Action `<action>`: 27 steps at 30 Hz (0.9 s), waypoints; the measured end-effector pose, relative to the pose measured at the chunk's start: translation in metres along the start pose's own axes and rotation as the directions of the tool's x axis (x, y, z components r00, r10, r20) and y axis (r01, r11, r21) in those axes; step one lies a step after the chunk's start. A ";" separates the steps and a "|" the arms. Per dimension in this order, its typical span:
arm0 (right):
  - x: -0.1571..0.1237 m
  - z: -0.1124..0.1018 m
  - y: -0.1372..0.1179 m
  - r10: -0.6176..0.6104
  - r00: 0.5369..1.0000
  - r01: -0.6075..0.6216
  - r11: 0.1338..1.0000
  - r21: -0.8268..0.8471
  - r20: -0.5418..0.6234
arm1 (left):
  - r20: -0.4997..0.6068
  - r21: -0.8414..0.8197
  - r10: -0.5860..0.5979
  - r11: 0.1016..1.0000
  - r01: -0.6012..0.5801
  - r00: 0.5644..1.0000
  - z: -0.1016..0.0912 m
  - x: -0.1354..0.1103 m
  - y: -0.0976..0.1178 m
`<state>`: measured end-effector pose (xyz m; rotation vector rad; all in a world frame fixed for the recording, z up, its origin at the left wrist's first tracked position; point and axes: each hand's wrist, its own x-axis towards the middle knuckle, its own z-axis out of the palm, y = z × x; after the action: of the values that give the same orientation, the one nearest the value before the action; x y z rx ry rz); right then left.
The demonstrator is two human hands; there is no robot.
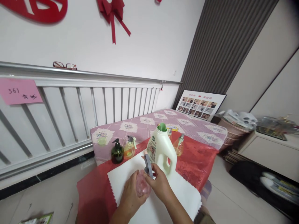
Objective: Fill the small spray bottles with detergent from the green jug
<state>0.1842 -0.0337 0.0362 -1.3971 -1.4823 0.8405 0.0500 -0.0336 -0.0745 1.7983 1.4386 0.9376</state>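
Observation:
My left hand is wrapped round the body of a small clear pink spray bottle over a white cloth. The grey spray head on top of that bottle is pinched by my right hand. Just behind them stands a large white detergent jug with a green cap. Further back on the red tablecloth are a dark green pump bottle, an orange spray bottle and another orange spray bottle.
A purple patterned cloth covers the far part of the table. A white radiator lines the wall, with red glasses on its top. A photo board leans at the back right, baskets and a cabinet to the right.

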 end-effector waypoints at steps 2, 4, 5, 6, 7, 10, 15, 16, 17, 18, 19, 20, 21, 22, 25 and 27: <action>-0.002 0.005 0.002 0.002 0.999 -0.002 1.000 0.013 -0.032 | 0.008 0.002 -0.005 1.000 0.005 1.000 0.001 0.002 0.000; -0.004 0.008 0.004 -0.001 0.998 0.003 1.000 0.030 -0.062 | 0.030 -0.015 -0.015 1.000 0.015 0.999 -0.001 0.003 0.003; -0.005 0.009 0.005 -0.006 0.997 0.008 0.999 0.038 -0.074 | 0.051 -0.028 -0.023 0.999 0.025 0.998 -0.004 0.003 0.006; -0.006 0.010 0.006 -0.012 0.996 0.016 0.999 0.045 -0.087 | 0.083 -0.040 -0.032 0.999 0.036 0.996 -0.009 0.003 0.008; -0.006 0.010 0.007 -0.020 0.995 0.025 0.998 0.050 -0.098 | 0.120 -0.046 -0.042 0.998 0.047 0.992 -0.014 0.002 0.011; -0.007 0.011 0.009 -0.044 0.991 0.052 0.997 0.060 -0.124 | 0.187 -0.053 -0.073 0.995 0.085 0.980 -0.034 0.000 0.022; -0.008 0.015 0.015 -0.058 0.983 0.072 0.994 0.078 -0.176 | 0.010 -0.215 -0.092 0.972 0.092 0.996 -0.054 0.004 0.048; -0.008 0.016 0.017 -0.058 0.981 0.075 0.994 0.082 -0.187 | -0.029 -0.238 -0.094 0.968 0.085 0.995 -0.054 0.005 0.055; -0.008 0.017 0.019 -0.058 0.979 0.076 0.993 0.087 -0.198 | -0.055 -0.251 -0.092 0.965 0.075 0.994 -0.054 0.005 0.062; -0.008 0.018 0.022 -0.055 0.976 0.076 0.993 0.092 -0.210 | -0.065 -0.258 -0.084 0.964 0.065 0.994 -0.053 0.006 0.069; -0.008 0.020 0.024 -0.052 0.974 0.076 0.992 0.099 -0.222 | -0.063 -0.260 -0.076 0.964 0.057 0.995 -0.051 0.006 0.075; -0.009 0.021 0.027 -0.049 0.972 0.076 0.991 0.108 -0.231 | -0.057 -0.255 -0.068 0.966 0.051 0.996 -0.049 0.007 0.081; -0.009 0.022 0.029 -0.048 0.970 0.078 0.990 0.117 -0.239 | -0.050 -0.246 -0.063 0.968 0.048 0.997 -0.048 0.008 0.086; -0.009 0.023 0.031 -0.049 0.968 0.081 0.989 0.126 -0.246 | -0.050 -0.239 -0.060 0.970 0.046 0.997 -0.046 0.009 0.090; -0.009 0.027 0.036 -0.058 0.962 0.099 0.984 0.145 -0.268 | -0.065 -0.212 -0.067 0.976 0.051 0.996 -0.040 0.016 0.098; -0.009 0.030 0.039 -0.062 0.957 0.109 0.982 0.152 -0.285 | -0.081 -0.189 -0.072 0.980 0.056 0.994 -0.038 0.020 0.100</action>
<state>0.1707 -0.0340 -0.0115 -1.2597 -1.2182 0.6655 0.0731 -0.0309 0.0321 1.5829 1.4026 1.0918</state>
